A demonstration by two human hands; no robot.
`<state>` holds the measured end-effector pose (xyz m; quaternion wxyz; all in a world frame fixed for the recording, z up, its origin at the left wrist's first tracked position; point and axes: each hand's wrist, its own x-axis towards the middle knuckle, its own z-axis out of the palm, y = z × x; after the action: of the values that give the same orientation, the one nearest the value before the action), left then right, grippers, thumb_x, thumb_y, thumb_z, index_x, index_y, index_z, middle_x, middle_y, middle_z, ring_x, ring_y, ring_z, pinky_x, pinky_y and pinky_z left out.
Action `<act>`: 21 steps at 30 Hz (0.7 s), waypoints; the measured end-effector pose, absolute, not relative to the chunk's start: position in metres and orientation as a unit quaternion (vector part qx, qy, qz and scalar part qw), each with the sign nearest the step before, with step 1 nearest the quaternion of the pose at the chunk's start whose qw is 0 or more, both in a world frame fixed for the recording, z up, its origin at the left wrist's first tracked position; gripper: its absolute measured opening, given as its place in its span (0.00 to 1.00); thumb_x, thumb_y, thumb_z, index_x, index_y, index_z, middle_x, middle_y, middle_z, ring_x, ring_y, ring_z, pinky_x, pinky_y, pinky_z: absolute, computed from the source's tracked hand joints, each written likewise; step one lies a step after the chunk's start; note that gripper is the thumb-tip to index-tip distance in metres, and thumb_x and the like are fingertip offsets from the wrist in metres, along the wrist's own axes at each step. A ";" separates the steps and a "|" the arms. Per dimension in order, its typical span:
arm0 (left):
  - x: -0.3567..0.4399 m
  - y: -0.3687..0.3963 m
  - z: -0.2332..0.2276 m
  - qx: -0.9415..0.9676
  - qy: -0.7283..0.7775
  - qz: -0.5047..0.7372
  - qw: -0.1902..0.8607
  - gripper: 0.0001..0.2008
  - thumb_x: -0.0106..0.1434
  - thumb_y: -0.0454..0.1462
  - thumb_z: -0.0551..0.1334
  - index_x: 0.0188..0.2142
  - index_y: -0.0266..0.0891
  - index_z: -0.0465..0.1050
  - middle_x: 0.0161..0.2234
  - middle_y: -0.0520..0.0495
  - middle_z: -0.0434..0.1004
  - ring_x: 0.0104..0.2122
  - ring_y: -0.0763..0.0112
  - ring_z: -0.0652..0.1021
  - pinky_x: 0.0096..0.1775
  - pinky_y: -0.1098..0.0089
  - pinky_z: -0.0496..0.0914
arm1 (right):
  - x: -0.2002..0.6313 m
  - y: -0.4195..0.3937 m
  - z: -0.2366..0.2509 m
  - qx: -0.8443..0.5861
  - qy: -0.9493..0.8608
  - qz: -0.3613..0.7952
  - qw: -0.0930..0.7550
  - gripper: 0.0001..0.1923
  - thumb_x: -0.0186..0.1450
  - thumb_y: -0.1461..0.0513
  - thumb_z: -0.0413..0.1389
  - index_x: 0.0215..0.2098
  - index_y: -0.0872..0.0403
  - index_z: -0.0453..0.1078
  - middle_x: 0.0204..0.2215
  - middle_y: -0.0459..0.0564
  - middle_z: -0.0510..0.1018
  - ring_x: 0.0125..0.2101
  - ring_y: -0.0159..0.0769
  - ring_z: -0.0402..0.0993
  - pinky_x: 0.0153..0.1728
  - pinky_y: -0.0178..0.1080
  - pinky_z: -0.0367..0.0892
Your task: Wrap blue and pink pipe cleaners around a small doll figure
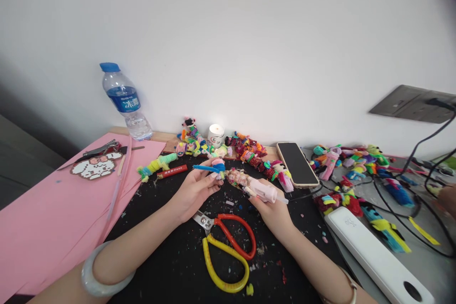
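Note:
My left hand [194, 189] pinches a small pipe-cleaner piece with a blue strand [210, 168] sticking out to the left. My right hand [272, 209] grips a pink glue gun [261, 191], whose front part is crusted with colourful fuzz and points at the piece in my left hand. Both hands hover over a black mat [171, 266] strewn with small scraps. Scissors with red and yellow handles [228, 251] lie on the mat just below my hands.
Pink paper sheets [42, 228] lie left, with a pixel-bead figure [94, 167]. A water bottle [124, 102], a small candle [215, 134], a phone [297, 164], many pipe-cleaner figures [249, 149], a white power strip [377, 254], cables and another person's hand [447, 199] are around.

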<state>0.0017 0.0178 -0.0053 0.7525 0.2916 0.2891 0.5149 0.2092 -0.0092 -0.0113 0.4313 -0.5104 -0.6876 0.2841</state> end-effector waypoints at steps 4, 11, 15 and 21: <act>0.002 0.018 -0.005 0.289 0.286 0.519 0.752 0.25 0.55 0.32 0.65 0.52 0.46 0.66 0.34 0.50 0.73 0.31 0.75 0.73 0.38 0.71 0.68 | 0.210 -0.008 -0.013 -0.514 -0.689 0.272 0.433 0.03 0.58 0.64 0.56 0.32 0.54 0.69 0.29 0.48 0.77 0.29 0.36 0.72 0.30 0.36 0.67; 0.001 0.018 -0.004 0.293 0.283 0.521 0.750 0.25 0.56 0.32 0.64 0.53 0.48 0.64 0.35 0.50 0.72 0.32 0.74 0.74 0.38 0.70 0.69 | 0.210 -0.008 -0.014 -0.512 -0.687 0.261 0.445 0.03 0.56 0.64 0.56 0.31 0.54 0.69 0.27 0.47 0.76 0.27 0.35 0.72 0.29 0.35 0.67; 0.001 0.018 -0.005 0.291 0.280 0.519 0.754 0.24 0.57 0.31 0.63 0.53 0.48 0.63 0.35 0.51 0.72 0.32 0.75 0.74 0.37 0.71 0.69 | 0.211 -0.008 -0.016 -0.513 -0.688 0.253 0.446 0.03 0.57 0.63 0.56 0.30 0.54 0.69 0.27 0.47 0.76 0.26 0.35 0.71 0.28 0.35 0.67; 0.000 0.018 -0.005 0.280 0.271 0.519 0.761 0.23 0.58 0.31 0.62 0.53 0.47 0.64 0.34 0.50 0.72 0.32 0.74 0.74 0.37 0.71 0.69 | 0.211 -0.008 -0.017 -0.516 -0.685 0.253 0.447 0.03 0.57 0.63 0.56 0.30 0.54 0.69 0.27 0.48 0.76 0.26 0.36 0.72 0.27 0.35 0.67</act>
<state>0.0002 0.0180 -0.0049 0.7609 0.2804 0.2713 0.5185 0.2110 -0.0077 -0.0174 0.4475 -0.5162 -0.6852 0.2526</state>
